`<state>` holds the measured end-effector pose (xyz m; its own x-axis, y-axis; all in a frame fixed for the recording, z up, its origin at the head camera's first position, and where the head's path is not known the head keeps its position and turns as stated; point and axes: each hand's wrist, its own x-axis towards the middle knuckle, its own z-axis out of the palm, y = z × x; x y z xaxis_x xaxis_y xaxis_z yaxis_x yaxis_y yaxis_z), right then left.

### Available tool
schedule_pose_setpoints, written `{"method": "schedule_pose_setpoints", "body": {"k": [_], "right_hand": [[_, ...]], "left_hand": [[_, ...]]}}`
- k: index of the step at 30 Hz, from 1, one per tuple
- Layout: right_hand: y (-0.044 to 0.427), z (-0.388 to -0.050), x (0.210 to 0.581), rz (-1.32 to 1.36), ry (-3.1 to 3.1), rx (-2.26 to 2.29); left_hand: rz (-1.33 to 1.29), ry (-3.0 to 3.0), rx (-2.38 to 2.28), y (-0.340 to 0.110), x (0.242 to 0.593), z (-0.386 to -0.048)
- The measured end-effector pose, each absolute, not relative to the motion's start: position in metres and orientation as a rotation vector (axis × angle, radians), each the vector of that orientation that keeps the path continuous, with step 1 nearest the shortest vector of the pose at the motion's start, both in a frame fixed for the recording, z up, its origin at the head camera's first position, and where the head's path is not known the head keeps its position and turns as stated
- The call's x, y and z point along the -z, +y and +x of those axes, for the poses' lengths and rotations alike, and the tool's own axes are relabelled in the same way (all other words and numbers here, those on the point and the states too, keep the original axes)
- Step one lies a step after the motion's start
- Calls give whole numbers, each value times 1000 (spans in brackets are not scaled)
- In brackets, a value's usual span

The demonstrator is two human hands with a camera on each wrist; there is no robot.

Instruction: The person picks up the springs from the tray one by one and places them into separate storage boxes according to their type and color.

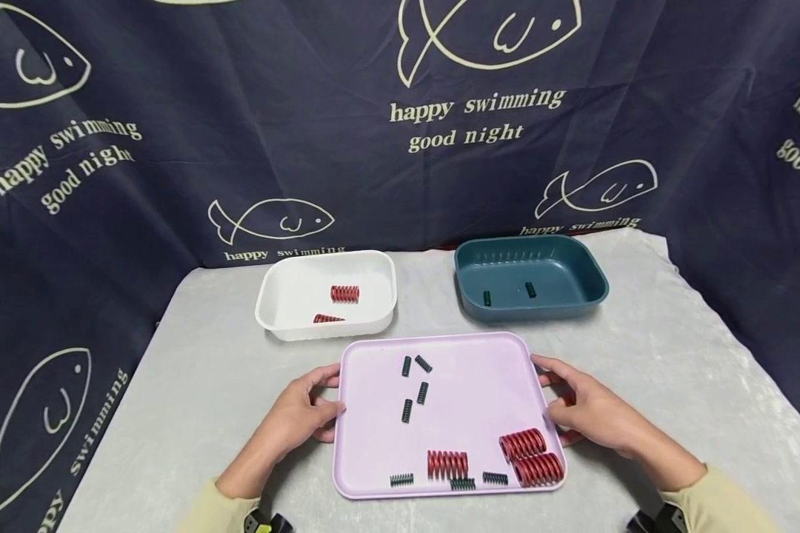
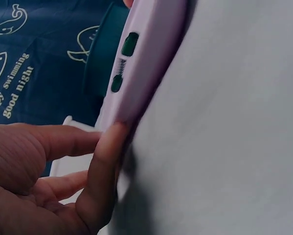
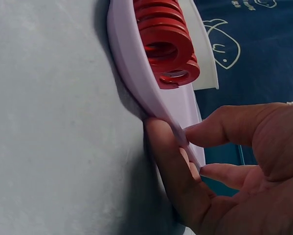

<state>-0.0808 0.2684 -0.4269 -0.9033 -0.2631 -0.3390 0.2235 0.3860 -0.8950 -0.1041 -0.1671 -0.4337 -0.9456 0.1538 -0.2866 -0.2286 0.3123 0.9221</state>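
A lilac tray [image 1: 480,370] lies between my two hands. My left hand [image 1: 300,407] grips its left rim, thumb on the edge and fingers below, as the left wrist view also shows. On the opposite rim my right hand [image 1: 593,411] pinches the edge the same way; in the right wrist view its thumb and fingers [image 3: 170,161] close on the rim. Small dark green springs [image 1: 407,411] lie on the tray's left half and along its front. Large red springs [image 1: 538,469] sit at the front right corner, with another red spring [image 1: 447,464] near the front middle.
Behind the tray on the left stands a white bin [image 1: 328,332] holding two red springs [image 1: 344,294]. A teal bin [image 1: 532,312] with two small dark springs [image 1: 530,289] stands behind on the right. A dark blue printed curtain [image 1: 373,185] hangs behind the cloth-covered table [image 1: 200,355].
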Motion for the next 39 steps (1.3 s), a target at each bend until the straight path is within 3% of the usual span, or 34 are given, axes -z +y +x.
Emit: {"method": "schedule_pose_setpoints", "body": {"k": [11, 19, 39], "right_hand": [[263, -79, 424, -132, 2450, 1351], [264, -79, 426, -111, 2411, 1388], [269, -82, 430, -35, 2240, 1531]], "left_hand": [[155, 2680, -1393, -155, 401, -115], [332, 2664, -1353, -125, 403, -124], [254, 2544, -1451, -94, 422, -148]]}}
